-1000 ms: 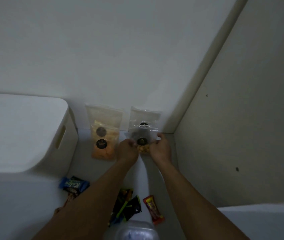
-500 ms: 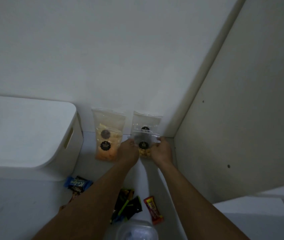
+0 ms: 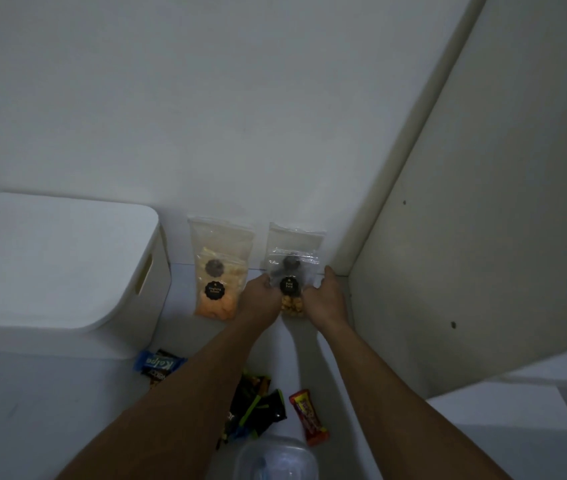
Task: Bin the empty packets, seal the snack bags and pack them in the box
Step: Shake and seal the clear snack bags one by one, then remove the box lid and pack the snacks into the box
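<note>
White walls meet in a dim corner above a pale surface [image 3: 67, 410], where a person reaches forward with both bare arms extended, forearms converging toward the back wall. The left grip [image 3: 259, 299] and the right grip [image 3: 325, 299] close on opposite sides of a small clear snack bag [image 3: 291, 271] of golden pieces with a round black label, holding it upright at the foot of the wall; the right thumb points up along the bag's edge, and most of the fingers are hidden behind the plastic. A taller clear bag [image 3: 295, 237] leans on the wall directly behind it. Just to the left, an orange snack bag [image 3: 221, 271] leans on the same wall, beside a lidded white box [image 3: 60, 258]. Nearer the person, a blue wrapper [image 3: 159, 364], black-and-green packets [image 3: 257, 407] and a red wrapper [image 3: 308, 419] lie on the surface around the arms, with a clear tub [image 3: 276, 459] at the bottom edge.
</note>
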